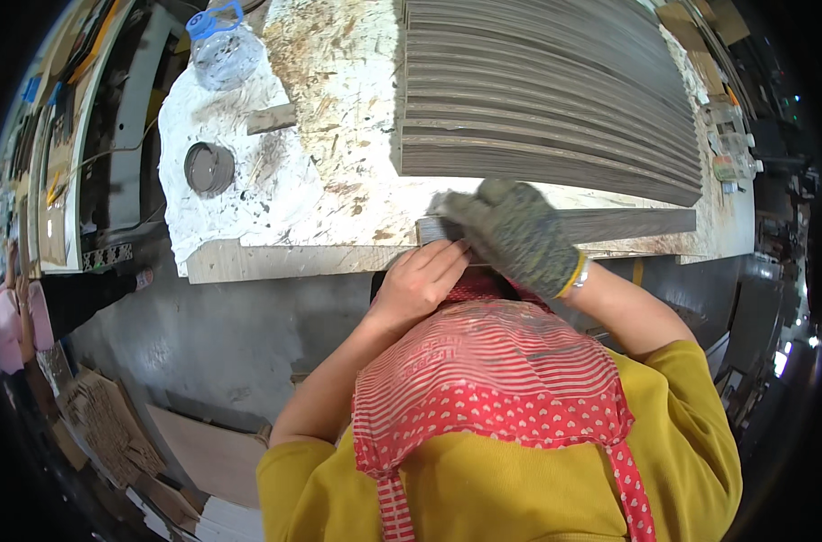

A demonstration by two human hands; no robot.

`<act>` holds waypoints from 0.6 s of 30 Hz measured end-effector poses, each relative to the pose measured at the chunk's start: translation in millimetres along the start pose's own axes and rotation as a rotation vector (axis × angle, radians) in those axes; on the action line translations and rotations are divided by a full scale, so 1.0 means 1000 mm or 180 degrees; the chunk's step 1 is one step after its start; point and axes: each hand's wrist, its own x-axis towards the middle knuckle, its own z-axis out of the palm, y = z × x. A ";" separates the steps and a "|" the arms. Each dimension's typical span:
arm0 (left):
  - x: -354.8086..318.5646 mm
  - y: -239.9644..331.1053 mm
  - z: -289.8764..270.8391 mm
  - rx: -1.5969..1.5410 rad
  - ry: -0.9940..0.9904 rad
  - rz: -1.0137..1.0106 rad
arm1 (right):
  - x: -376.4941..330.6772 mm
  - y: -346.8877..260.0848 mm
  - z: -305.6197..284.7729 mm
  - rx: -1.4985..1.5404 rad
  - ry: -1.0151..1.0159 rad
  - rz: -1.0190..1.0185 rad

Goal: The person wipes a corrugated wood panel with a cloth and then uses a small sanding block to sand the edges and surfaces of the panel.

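One grey-brown wood-grain strip point(627, 224) lies along the near edge of the workbench. My left hand point(422, 282), bare, has its fingers curled together on the near side of the strip by its left end. Just right of it, my right hand point(516, 233) wears a grey-green knitted glove and presses over the strip. Its fingers are bent round something dark at the fingertips, which is blurred and mostly hidden. Beyond the hands stands a large stack of similar strips point(546, 99), laid side by side.
The stained workbench point(357, 181) carries a white sheet point(257, 203) at left, with an open round tin point(209, 169), a small wood block point(272, 119) and a clear blue-topped jug point(227, 59). Small bottles point(731, 154) stand at right. Another person point(23, 321) is at far left.
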 end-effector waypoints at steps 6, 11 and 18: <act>0.003 -0.014 -0.005 -0.0225 -0.0021 0.0328 | -0.006 -0.007 0.002 -0.0124 -0.0353 0.0608; 0.004 -0.019 -0.007 -0.0362 -0.0144 0.0419 | -0.005 -0.011 0.002 -0.0131 -0.0176 0.0281; 0.007 -0.023 -0.008 -0.0404 -0.0121 0.0534 | 0.000 -0.015 0.002 -0.0218 -0.0045 -0.0110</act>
